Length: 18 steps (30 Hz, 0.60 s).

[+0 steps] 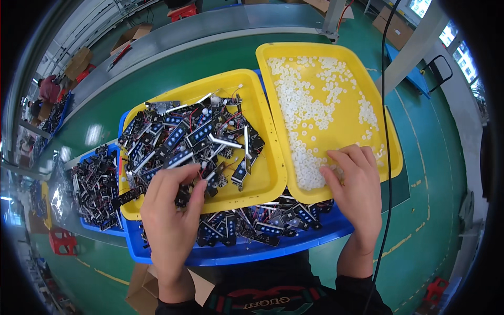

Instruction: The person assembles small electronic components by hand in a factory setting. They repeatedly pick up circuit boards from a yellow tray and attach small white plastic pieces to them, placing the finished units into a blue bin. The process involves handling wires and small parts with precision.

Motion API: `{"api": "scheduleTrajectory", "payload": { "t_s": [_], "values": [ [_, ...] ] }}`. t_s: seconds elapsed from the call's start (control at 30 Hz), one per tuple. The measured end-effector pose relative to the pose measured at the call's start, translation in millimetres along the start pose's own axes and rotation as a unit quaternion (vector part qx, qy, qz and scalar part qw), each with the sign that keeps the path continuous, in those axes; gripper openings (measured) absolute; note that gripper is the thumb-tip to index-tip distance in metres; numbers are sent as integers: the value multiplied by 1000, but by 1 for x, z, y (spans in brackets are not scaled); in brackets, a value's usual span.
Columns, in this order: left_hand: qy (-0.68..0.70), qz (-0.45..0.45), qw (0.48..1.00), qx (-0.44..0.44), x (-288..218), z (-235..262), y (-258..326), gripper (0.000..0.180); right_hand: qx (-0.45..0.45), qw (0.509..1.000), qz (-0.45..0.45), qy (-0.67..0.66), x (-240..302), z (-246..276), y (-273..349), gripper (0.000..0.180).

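Nearest the camera, the person's two forearms come up from the lower edge over a blue tray (315,237) heaped with small dark circuit boards.

The left hand (170,207) lies at the near edge of the left yellow tray (265,181), which rests on the blue tray. Its thumb and forefinger are pinched on a small dark circuit board (182,197) at the near side of the pile of boards (191,136). The held piece is mostly hidden by the fingers, so its long axis cannot be told; the loose boards around it lie at all angles, many running near-left to far-right.

The right hand (354,184) rests palm down on the near part of the right yellow tray (315,50), fingers loosely spread and curled onto the scatter of small white round parts (310,113). Whether it grips one of them cannot be told. The white parts lie under its fingertips and stretch away to the far side, so the right hand is much the nearer to them, the left hand to the boards.

At the far left sits another blue tray (92,226) of dark boards, with a grey conveyor (220,26) beyond.
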<state>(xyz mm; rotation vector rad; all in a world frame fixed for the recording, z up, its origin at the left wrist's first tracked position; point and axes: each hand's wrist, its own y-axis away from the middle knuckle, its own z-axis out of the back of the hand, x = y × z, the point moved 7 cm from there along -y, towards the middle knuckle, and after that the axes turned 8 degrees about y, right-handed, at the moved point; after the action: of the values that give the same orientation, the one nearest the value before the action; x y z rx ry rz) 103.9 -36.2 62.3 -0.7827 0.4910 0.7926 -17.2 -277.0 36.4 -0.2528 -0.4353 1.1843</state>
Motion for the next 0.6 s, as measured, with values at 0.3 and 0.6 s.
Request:
{"api": "scheduleTrajectory", "payload": {
  "t_s": [0.3, 0.6],
  "values": [
    [-13, -200, 946, 255, -46, -41, 60, 34, 27, 999, 1, -45, 5, -2, -2, 14],
    [-93, -207, 924, 308, -34, -84, 74, 35, -73, 988, -26, -135, -3, 11, 5, 18]
  ]
}}
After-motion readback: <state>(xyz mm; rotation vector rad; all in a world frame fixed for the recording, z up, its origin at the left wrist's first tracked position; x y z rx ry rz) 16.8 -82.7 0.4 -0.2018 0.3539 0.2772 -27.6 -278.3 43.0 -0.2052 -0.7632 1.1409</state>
